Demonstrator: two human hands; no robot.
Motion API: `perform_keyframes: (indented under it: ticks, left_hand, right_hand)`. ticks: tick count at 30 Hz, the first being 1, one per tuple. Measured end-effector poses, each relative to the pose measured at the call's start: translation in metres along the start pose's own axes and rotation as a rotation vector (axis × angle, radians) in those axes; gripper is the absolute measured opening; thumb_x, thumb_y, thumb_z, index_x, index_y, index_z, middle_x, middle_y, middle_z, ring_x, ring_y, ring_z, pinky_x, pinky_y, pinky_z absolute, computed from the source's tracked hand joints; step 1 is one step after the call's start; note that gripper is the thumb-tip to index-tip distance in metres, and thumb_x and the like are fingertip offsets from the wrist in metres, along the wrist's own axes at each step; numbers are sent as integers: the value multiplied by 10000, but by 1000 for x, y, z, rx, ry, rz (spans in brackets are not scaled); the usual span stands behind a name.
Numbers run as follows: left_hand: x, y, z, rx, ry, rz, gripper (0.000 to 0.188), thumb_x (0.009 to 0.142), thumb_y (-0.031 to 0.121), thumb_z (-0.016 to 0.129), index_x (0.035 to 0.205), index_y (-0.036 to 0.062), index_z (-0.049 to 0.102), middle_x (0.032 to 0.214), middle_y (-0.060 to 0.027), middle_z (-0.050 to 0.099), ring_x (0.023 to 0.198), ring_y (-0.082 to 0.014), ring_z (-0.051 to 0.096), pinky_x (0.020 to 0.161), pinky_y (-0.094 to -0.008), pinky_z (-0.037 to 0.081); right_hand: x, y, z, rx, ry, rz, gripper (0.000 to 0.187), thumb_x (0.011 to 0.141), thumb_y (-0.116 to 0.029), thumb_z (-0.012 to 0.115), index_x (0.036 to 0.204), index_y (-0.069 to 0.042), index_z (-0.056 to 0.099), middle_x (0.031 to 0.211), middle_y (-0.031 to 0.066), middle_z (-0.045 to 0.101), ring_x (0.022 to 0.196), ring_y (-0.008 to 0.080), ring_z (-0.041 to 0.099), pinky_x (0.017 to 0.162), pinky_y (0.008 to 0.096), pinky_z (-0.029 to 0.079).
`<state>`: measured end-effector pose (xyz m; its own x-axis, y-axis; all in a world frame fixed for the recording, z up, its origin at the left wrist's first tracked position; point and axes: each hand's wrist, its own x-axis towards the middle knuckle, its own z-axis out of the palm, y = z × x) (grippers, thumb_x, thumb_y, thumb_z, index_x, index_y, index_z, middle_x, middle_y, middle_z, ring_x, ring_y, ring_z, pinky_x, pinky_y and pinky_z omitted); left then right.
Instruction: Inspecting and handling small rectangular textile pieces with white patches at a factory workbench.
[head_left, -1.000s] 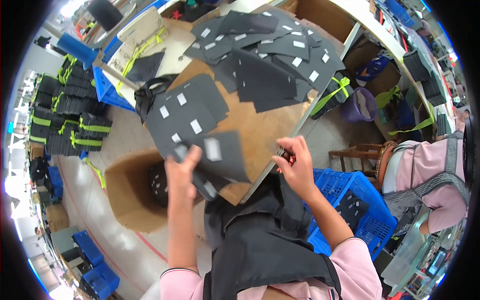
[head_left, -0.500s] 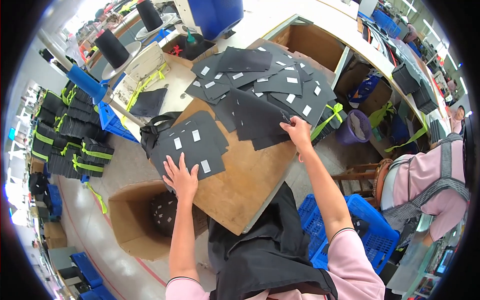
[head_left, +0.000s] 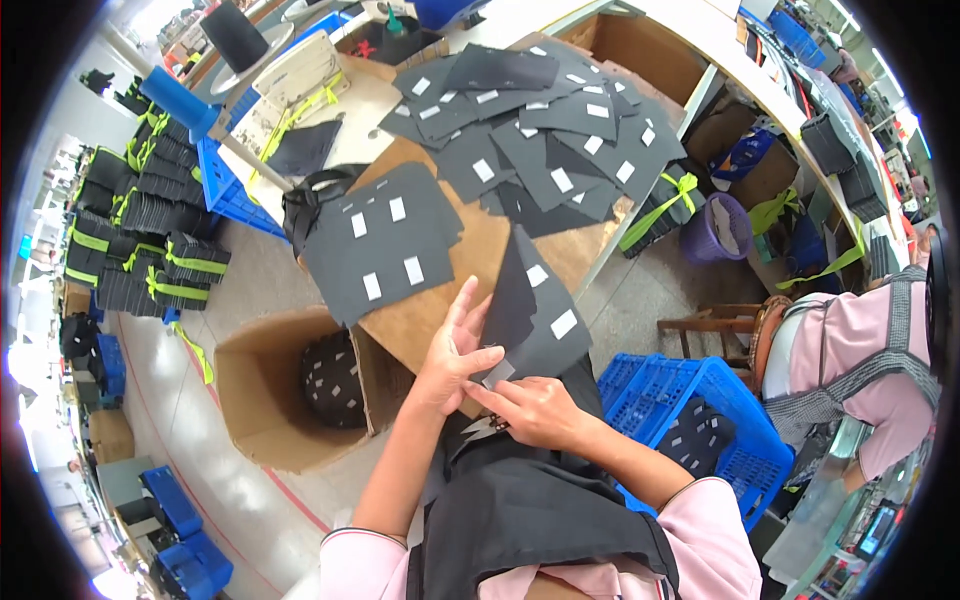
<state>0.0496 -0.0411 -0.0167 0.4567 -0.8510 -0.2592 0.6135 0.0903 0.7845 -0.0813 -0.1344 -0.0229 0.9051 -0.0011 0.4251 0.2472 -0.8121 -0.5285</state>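
Observation:
A black fabric piece with white rectangular patches hangs over the near edge of the brown board, partly folded. My left hand has its corner between the thumb and the outstretched fingers. Close below that corner, my right hand is closed around small metal snips, blades pointing left. Its fingertips meet the fabric corner near my left thumb. On the board's left lies a neat stack of black pieces with white patches. Farther back, a loose heap of similar pieces overlaps in disorder.
An open cardboard box stands on the floor at left, black pieces inside. Blue crates stand at right, beside a seated person. A purple basket and tied black bundles are farther off. A thread cone stands at back left.
My left hand has left the stack and moved right to the fabric corner. My right hand has come down toward me; a black piece now lies at the near edge, and snips show in that hand.

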Motion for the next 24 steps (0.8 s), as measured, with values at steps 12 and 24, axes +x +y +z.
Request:
perform_keyframes:
  ticks: [12,24]
  left_hand:
    - [-18,-8,-29,179,44,-130,940,706,48,707,1441,9,122,1395,-176,336,1209,-235,436,999,-336,359]
    - [-26,-26,-34,64,328,-92,220,888,108,573,1079,0,593,997,-63,628,878,-134,589,803,-293,477]
  right_hand:
    - [-14,-13,14,-142,-474,-231,307,720,-120,570,1011,-43,634,685,42,578,559,179,622,529,295,506]
    - [-4,-19,20,126,-181,-10,425,678,-117,650,1100,-147,606,691,21,520,534,184,581,456,317,455]
